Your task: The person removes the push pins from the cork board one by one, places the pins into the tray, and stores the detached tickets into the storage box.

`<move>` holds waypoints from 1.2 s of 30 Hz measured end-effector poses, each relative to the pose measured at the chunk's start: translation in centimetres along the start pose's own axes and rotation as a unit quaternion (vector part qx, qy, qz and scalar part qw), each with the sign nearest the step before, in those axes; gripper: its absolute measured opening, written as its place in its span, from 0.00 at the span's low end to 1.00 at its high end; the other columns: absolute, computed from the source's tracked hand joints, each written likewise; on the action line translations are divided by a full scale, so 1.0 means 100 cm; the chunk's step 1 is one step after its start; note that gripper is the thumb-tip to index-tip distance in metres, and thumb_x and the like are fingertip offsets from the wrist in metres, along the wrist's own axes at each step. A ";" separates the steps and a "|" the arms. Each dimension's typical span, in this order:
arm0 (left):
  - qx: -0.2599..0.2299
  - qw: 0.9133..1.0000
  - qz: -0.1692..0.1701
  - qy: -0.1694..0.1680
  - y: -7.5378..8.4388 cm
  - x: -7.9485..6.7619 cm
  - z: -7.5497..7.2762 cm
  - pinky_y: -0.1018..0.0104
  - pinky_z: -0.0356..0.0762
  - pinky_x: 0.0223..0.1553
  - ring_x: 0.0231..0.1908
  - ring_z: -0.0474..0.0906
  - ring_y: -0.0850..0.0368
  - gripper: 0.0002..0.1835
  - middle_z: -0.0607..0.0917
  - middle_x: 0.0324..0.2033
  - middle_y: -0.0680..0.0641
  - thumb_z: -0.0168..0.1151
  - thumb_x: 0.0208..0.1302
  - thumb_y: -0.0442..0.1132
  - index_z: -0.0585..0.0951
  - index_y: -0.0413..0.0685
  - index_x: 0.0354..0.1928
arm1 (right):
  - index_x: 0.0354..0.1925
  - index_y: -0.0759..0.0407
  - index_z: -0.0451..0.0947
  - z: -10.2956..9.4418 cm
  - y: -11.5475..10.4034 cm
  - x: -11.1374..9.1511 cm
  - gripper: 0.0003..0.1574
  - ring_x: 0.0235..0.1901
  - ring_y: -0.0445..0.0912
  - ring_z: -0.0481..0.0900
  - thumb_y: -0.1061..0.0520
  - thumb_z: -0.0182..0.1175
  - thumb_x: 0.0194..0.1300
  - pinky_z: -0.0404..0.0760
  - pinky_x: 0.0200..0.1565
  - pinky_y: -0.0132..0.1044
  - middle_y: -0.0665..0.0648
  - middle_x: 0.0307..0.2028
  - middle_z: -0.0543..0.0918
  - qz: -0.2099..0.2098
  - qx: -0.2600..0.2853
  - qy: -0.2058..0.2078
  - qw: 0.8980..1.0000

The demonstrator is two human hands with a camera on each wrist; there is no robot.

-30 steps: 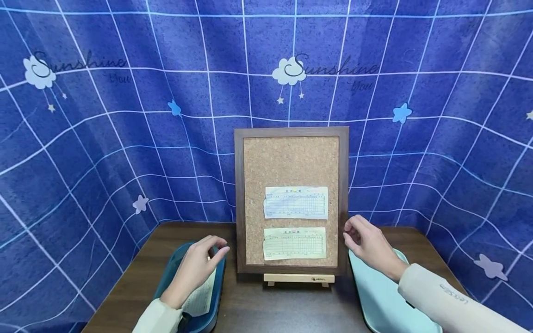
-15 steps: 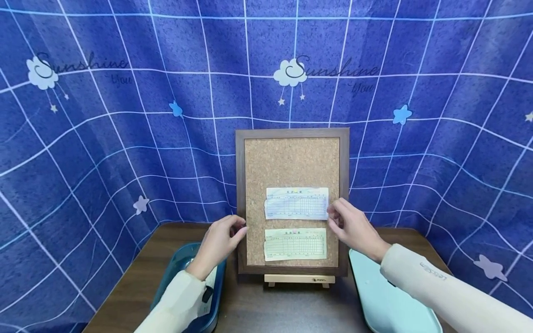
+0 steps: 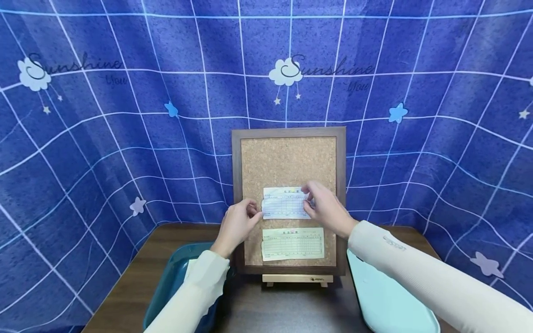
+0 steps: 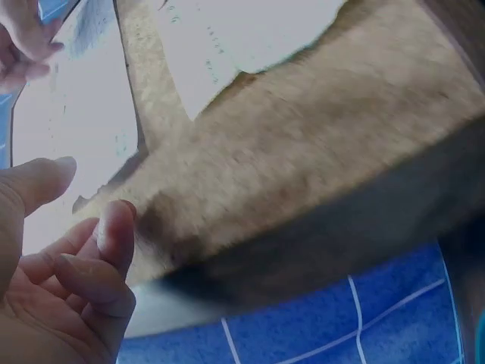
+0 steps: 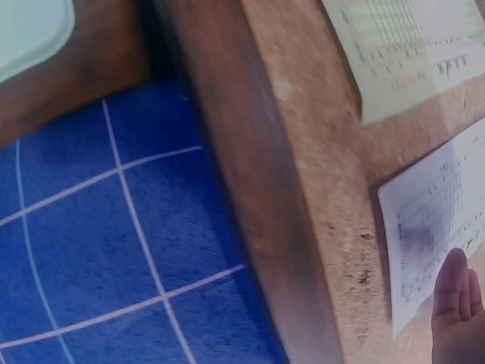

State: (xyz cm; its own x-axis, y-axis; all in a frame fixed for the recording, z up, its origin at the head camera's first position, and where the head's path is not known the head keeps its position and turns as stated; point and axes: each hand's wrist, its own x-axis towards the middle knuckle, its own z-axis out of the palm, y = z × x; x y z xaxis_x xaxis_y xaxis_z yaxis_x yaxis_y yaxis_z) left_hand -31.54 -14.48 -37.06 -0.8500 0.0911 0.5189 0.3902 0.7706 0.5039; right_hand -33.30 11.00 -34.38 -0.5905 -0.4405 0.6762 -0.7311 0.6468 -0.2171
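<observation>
Here at the corkboard (image 3: 287, 159), the blue-lined slip (image 3: 281, 206) sits on the cork above the green slip (image 3: 293, 244), and both hands are at it! The left hand (image 3: 235, 226) is by its left edge, thumb and fingertips apart with nothing gripped, while the right hand (image 3: 329, 210) covers its right end, fingers loose, grasping nothing I can see; whether either one touches the paper, I can't tell from here
</observation>
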 end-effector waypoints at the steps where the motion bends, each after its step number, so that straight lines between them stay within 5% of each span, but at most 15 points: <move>1: -0.002 1.000 -0.008 0.001 0.002 0.002 0.000 0.62 0.74 0.30 0.27 0.77 0.62 0.12 0.83 0.27 0.55 0.67 0.58 0.44 0.81 0.47 0.42 | 0.43 0.65 0.71 0.002 0.000 0.005 0.16 0.35 0.47 0.77 0.69 0.61 0.54 0.77 0.35 0.38 0.59 0.38 0.77 -0.004 -0.001 -0.003 1.000; 11: -0.007 0.998 -0.051 0.036 0.013 0.017 -0.002 0.60 0.74 0.31 0.28 0.78 0.58 0.10 0.82 0.26 0.54 0.67 0.57 0.45 0.82 0.46 0.37 | 0.44 0.63 0.72 0.015 -0.013 0.030 0.18 0.34 0.45 0.77 0.69 0.62 0.54 0.77 0.37 0.35 0.58 0.39 0.77 0.006 -0.010 -0.033 0.999; 16: -0.005 0.997 -0.045 0.061 0.015 0.019 0.000 0.59 0.73 0.32 0.28 0.78 0.57 0.07 0.82 0.26 0.54 0.66 0.57 0.44 0.82 0.48 0.33 | 0.46 0.62 0.71 0.018 -0.022 0.035 0.18 0.36 0.45 0.77 0.68 0.61 0.56 0.77 0.38 0.34 0.57 0.42 0.76 0.020 -0.005 -0.051 0.998; 28: 0.006 0.998 -0.005 0.070 0.021 0.020 0.012 0.60 0.70 0.29 0.26 0.74 0.57 0.03 0.78 0.25 0.53 0.62 0.60 0.37 0.79 0.47 0.33 | 0.43 0.62 0.73 0.017 -0.026 0.036 0.13 0.32 0.42 0.74 0.67 0.59 0.59 0.75 0.34 0.33 0.54 0.39 0.74 0.066 -0.033 -0.059 0.996; 36: 0.010 0.998 0.013 0.058 0.025 0.021 0.014 0.61 0.68 0.26 0.24 0.71 0.56 0.03 0.76 0.22 0.53 0.61 0.62 0.35 0.77 0.48 0.30 | 0.38 0.62 0.76 0.020 -0.021 0.038 0.09 0.34 0.45 0.76 0.68 0.60 0.57 0.76 0.36 0.35 0.54 0.39 0.75 0.060 -0.050 -0.046 0.996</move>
State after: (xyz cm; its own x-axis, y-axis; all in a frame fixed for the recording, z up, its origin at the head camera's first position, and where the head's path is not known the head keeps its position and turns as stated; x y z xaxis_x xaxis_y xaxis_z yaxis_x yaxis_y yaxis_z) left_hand -32.85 -11.45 -35.64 -0.7921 0.0384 0.6092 0.4042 0.7808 0.4764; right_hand -34.73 6.72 -32.76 -0.7040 -0.4081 0.5813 -0.6178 0.7556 -0.2177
